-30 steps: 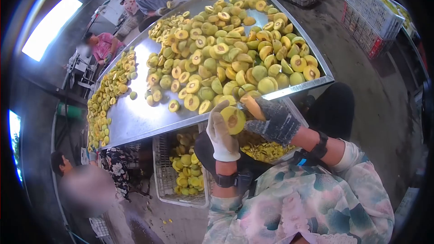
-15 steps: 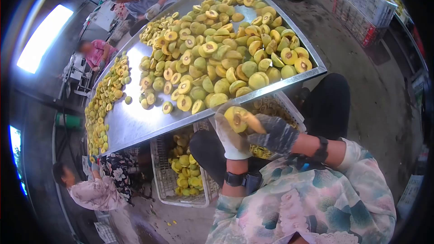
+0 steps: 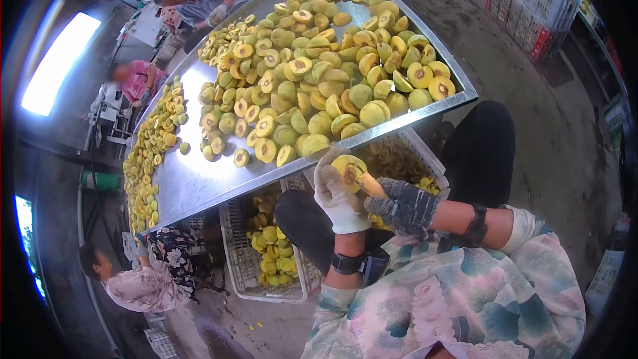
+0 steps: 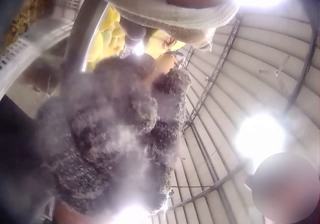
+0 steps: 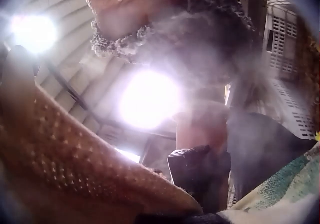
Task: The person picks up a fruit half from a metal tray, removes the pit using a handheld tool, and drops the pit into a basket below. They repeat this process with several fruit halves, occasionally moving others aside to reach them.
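Note:
My left hand, in a white glove, holds a yellow peach half with its cut face up, just below the tray's near edge. My right hand, in a grey knit glove, grips a tool by its orange-tan handle. The tool's tip is at the pit hollow of the half. From the left wrist, the grey glove fills the middle, with yellow flesh behind it. Grey cuff and a white-gloved hand blurred by glare show in the right wrist view.
A metal tray bears a large heap of peach halves. Below it, one crate holds yellow halves, another scraps. Stacked crates stand at right. People work along the tray's far and left sides.
The right hand has brought the tool from beside the peach half onto its cut face. The left hand has shifted slightly right and tilted the half. The head view has moved a little.

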Action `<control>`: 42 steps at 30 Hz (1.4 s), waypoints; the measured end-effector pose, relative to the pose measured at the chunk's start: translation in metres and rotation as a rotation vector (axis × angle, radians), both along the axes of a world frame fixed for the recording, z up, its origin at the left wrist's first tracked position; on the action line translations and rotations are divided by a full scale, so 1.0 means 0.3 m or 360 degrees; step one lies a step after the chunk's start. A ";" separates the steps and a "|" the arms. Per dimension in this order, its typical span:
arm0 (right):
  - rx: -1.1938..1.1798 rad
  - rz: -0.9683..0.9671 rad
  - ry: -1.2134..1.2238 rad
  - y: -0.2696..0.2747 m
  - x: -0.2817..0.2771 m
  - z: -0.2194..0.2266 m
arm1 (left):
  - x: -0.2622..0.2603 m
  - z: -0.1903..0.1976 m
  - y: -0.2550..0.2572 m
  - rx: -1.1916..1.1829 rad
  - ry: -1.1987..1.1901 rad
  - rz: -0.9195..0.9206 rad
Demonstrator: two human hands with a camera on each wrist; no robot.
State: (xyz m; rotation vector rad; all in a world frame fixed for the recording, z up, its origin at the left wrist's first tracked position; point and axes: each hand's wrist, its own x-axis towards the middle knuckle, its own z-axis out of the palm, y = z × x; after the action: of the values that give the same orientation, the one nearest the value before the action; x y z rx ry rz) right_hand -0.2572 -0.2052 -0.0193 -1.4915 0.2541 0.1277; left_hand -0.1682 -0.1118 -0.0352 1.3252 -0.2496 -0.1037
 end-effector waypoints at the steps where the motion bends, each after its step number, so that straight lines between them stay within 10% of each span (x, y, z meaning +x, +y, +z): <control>1: -0.0004 0.0081 0.0012 -0.006 -0.003 0.009 | 0.003 -0.010 0.001 0.0055 -0.0079 0.0028; 7: 0.0552 0.0271 0.0446 -0.056 -0.034 0.107 | 0.013 0.058 0.021 0.0057 0.0163 -0.0476; 11: 0.0723 0.0373 0.0528 -0.078 -0.048 0.086 | 0.004 0.039 0.003 0.0128 -0.0018 -0.0256; 16: 0.2178 0.0608 0.0567 -0.077 -0.065 -0.064 | 0.031 0.087 0.006 0.0064 0.0283 -0.0667; 20: 0.2100 0.0363 0.0592 -0.044 -0.056 -0.083 | 0.020 0.072 -0.029 -0.0399 0.0590 -0.0717; 23: 0.2326 0.0395 0.0665 -0.054 -0.050 -0.107 | 0.043 0.009 -0.012 -0.0105 0.0265 -0.0238; 26: 0.2192 0.0771 0.0250 -0.098 -0.034 -0.193 | 0.123 0.066 0.079 -0.0438 0.0684 0.0550; 28: -0.0481 0.0754 0.0295 -0.132 -0.018 -0.243 | 0.161 0.080 0.223 -0.0037 0.0281 0.0681; 30: -0.0708 0.0782 0.0256 -0.161 -0.028 -0.382 | 0.228 0.060 0.404 0.0531 0.0287 0.0779; 32: -0.0940 0.0853 0.0237 -0.164 -0.030 -0.397 | 0.290 -0.014 0.533 0.2314 -0.0966 0.1247; 34: -0.1156 0.1340 -0.0022 -0.145 -0.009 -0.364 | 0.270 0.069 0.453 0.2620 -0.1072 0.1291; 35: -0.1254 0.1493 -0.0240 -0.140 0.004 -0.380 | 0.282 0.086 0.406 0.2420 -0.1126 0.0946; 38: -0.0377 0.0379 0.0423 -0.137 0.006 -0.387 | 0.325 0.087 0.226 0.2105 -0.1378 0.0110; 42: -0.0395 0.0376 0.0588 -0.172 0.018 -0.322 | 0.400 0.065 0.057 0.2117 -0.1150 -0.0497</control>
State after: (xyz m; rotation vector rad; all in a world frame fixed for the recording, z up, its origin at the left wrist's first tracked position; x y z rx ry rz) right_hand -0.2517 -0.2568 -0.1157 -1.7373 0.4005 0.5823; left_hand -0.0481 -0.0947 -0.0157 2.6123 -1.1372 -0.0391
